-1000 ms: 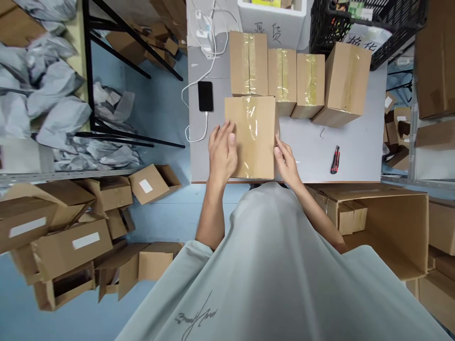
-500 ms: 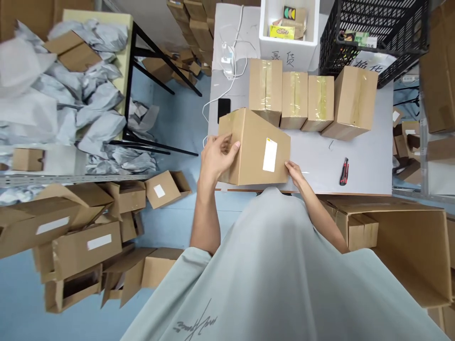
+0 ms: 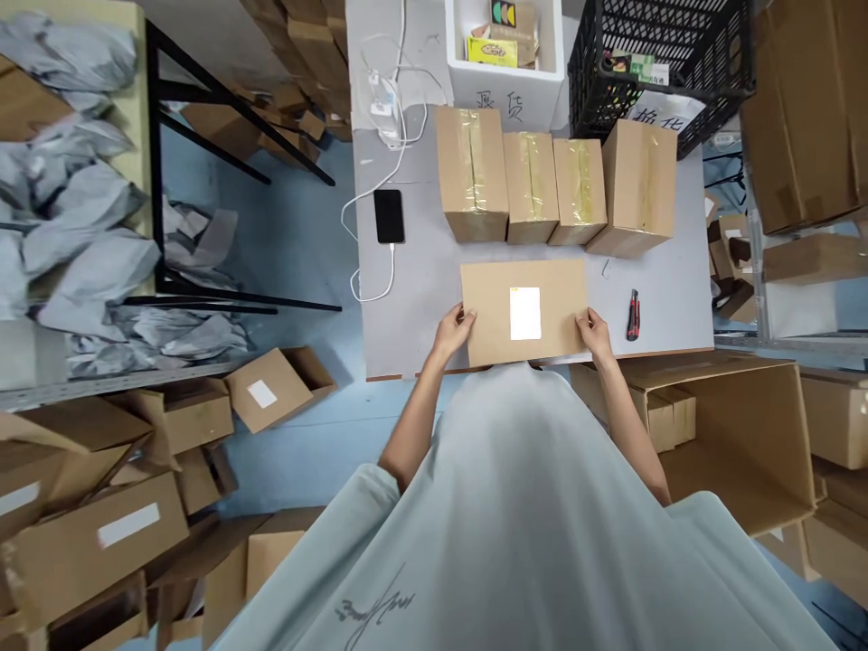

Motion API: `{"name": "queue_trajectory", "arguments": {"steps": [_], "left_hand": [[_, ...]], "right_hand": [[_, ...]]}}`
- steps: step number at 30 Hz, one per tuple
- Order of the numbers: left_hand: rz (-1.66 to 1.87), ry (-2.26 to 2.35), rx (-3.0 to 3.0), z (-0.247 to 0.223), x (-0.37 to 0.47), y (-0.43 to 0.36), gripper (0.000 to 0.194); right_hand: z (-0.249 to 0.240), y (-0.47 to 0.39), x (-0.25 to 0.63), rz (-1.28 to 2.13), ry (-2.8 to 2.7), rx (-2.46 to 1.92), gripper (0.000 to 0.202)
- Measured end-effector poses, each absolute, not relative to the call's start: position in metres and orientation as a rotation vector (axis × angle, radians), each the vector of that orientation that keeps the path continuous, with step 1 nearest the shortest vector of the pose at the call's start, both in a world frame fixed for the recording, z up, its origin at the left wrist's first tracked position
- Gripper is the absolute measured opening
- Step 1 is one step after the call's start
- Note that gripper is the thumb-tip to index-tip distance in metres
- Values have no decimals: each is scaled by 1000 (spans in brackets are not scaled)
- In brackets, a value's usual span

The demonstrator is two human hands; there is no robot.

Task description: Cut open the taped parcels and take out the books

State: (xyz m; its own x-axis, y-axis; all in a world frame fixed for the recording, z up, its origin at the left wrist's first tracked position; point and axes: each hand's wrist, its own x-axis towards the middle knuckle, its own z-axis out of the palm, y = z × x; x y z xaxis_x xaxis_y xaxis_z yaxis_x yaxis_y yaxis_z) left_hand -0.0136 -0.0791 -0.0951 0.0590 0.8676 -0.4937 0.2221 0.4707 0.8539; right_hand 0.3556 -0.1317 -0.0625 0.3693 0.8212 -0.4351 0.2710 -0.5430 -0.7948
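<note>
A brown cardboard box [image 3: 492,312] with a white label [image 3: 525,314] facing up lies at the table's front edge, close to my body. My left hand [image 3: 456,330] grips its left end, thumb on top. At the opposite end, my right hand [image 3: 594,333] holds the box the same way; the fingers underneath are partly hidden. To the right of that hand a red and black utility knife [image 3: 633,316] rests on the table [image 3: 424,271]. Behind the held box stands a row of several taped cardboard boxes [image 3: 473,172].
A phone [image 3: 389,216] on a white cable lies at the left. At the back are a white foam bin [image 3: 505,95] and a black crate [image 3: 661,54]. A large open carton [image 3: 739,443] stands by my right arm; opened boxes [image 3: 271,389] cover the floor at left.
The box has been turned so its labelled face lies squarely upward. My left hand has moved from its top corner to its left end. The camera view has shifted rightward.
</note>
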Motion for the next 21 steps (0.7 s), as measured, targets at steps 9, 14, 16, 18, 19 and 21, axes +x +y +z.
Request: {"name": "queue_trajectory", "arguments": {"steps": [9,14,16,18,19,21], "left_hand": [[653,1568,988,-87,-49,-27,84],[821,1563,1066,-61,-56,68,96],[850,1543,1076,-52,-53,107,103],[808,1525,1076,-46,-47,141,109],[775,1522,1074,-44,-44,154,111],[721,1514,1074,-41,-36,174,113]], "right_hand": [[-38,-145,360,933,-639,-2134,89],[-24,-153,375,843,-524,-2117,92],[-21,-152,384,863,-484,-2092,97],[-20,-142,396,908,-461,-2047,108],[-20,-134,403,929,-460,-2021,114],[-21,-109,420,961,-470,-1967,127]]}}
